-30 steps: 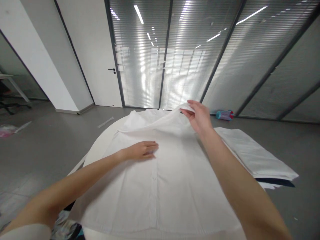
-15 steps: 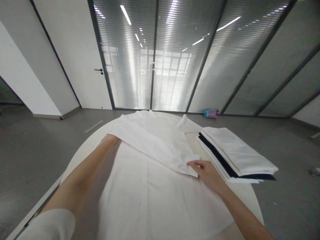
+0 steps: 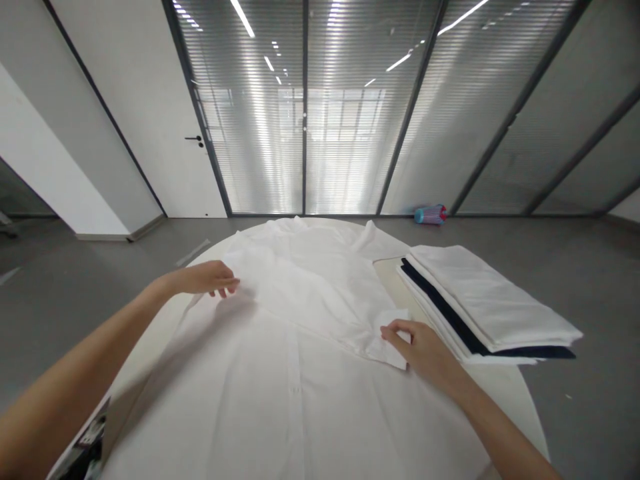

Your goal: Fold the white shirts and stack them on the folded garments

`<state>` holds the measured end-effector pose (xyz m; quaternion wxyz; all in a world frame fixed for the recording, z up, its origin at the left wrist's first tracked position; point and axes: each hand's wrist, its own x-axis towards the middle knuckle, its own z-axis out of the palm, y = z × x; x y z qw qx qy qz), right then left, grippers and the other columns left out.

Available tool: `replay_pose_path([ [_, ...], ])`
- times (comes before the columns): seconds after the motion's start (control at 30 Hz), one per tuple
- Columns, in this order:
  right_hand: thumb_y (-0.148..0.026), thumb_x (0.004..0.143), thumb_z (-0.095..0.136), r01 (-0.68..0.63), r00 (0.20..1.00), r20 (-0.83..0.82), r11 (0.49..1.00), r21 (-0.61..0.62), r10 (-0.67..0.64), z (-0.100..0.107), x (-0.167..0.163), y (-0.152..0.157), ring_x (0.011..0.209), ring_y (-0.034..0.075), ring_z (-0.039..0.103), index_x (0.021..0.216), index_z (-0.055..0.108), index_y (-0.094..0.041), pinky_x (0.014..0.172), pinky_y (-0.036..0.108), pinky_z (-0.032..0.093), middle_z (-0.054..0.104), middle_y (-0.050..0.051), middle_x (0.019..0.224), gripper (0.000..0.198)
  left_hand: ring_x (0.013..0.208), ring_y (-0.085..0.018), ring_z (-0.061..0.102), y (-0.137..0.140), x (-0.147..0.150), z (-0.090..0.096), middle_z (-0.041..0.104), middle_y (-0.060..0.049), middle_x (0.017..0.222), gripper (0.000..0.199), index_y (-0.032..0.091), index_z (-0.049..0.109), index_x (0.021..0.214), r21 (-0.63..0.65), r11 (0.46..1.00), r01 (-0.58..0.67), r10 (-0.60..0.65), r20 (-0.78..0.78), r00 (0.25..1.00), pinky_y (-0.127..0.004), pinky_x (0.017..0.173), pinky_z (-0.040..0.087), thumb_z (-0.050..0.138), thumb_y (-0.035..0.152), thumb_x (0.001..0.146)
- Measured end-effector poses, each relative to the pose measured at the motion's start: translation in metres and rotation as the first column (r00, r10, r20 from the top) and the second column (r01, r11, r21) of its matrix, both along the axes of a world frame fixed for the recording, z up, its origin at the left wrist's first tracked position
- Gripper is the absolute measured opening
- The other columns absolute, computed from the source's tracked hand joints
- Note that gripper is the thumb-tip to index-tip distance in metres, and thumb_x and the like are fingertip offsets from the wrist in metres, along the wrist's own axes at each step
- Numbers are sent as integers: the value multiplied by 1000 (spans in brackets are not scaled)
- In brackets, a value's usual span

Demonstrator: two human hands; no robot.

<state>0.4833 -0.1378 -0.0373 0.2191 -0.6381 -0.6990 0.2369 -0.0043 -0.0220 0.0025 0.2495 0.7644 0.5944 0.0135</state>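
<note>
A white button-up shirt (image 3: pixel 325 400) lies spread over a round white table, its button strip running up the middle. One sleeve (image 3: pixel 320 300) is laid across the front, its cuff end towards the right. My right hand (image 3: pixel 425 350) pinches the fabric at that cuff between thumb and fingers. Over the shirt's left edge hovers my left hand (image 3: pixel 213 277), holding nothing, its fingers loosely bent and apart. The collar end is at the far side of the table.
On the table's right side is a stack of folded white and navy garments (image 3: pixel 490 300), overhanging the edge. The rim of the round table (image 3: pixel 533 407) curves past my right arm. On the floor by the glass partition lies a blue and red item (image 3: pixel 430 215).
My left hand has come out from beneath the left end of the sleeve and let go of it. That end now lies flatter on the shirt. The right hand keeps its pinch.
</note>
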Motion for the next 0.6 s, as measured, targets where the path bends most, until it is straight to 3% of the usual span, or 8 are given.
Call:
replay_pose_path([
  [0.07, -57, 86, 50, 3, 1000, 8, 1000, 13, -3, 0, 0, 0, 53, 20, 58, 72, 73, -22, 57, 29, 41, 62, 2, 55, 44, 84, -24, 73, 26, 0, 3, 78, -10, 95, 57, 18, 76, 92, 92, 991, -93, 90, 36, 995, -32, 74, 57, 40, 62, 94],
  [0.13, -58, 85, 50, 8, 1000, 13, 1000, 13, -8, -1, 0, 1, 58, 22, 61, 70, 73, -22, 59, 30, 43, 66, 4, 60, 45, 97, -27, 72, 59, 6, -5, 77, -10, 105, 51, 17, 75, 105, 321, 934, -156, 179, -42, 983, -35, 86, 55, 36, 50, 98],
  [0.2, -57, 85, 49, 15, 1000, 11, 1000, 12, -15, -1, 0, 2, 63, 23, 64, 71, 74, -22, 61, 31, 45, 70, 5, 66, 46, 119, -27, 64, 91, 13, -21, 70, -10, 127, 48, 16, 68, 125, 440, 891, -109, 198, -163, 967, -35, 103, 47, 35, 39, 98],
  [0.3, -56, 84, 47, 26, 1000, 4, 1000, 5, -26, -3, 2, 4, 71, 26, 68, 70, 75, -21, 67, 32, 47, 74, 8, 75, 47, 143, -26, 42, 120, 17, -51, 49, -13, 152, 54, 11, 53, 143, 420, 907, -38, 151, -240, 959, -36, 117, 32, 34, 37, 99],
  [0.4, -57, 83, 47, 32, 999, 25, 999, -23, -31, -4, 5, 6, 74, 27, 69, 67, 74, -21, 69, 33, 48, 74, 9, 76, 47, 151, -28, 28, 129, 9, -75, 33, -18, 161, 66, 8, 40, 151, 390, 918, -74, 183, -249, 951, -43, 121, 23, 30, 48, 100],
  [0.5, -56, 81, 47, 26, 999, 43, 999, -31, -25, -4, 8, 8, 77, 28, 69, 65, 73, -21, 72, 34, 48, 74, 10, 76, 46, 154, -28, 18, 131, -1, -86, 22, -17, 165, 73, 10, 28, 157, 387, 911, -141, 251, -251, 935, -48, 121, 18, 23, 56, 101],
  [0.6, -55, 80, 49, 12, 999, 32, 999, -44, -10, -4, 8, 8, 71, 26, 67, 63, 72, -21, 70, 34, 48, 72, 8, 70, 45, 153, -30, 18, 133, -4, -87, 20, -18, 166, 74, 11, 27, 157, 385, 908, -164, 271, -244, 931, -53, 120, 18, 24, 58, 100],
])
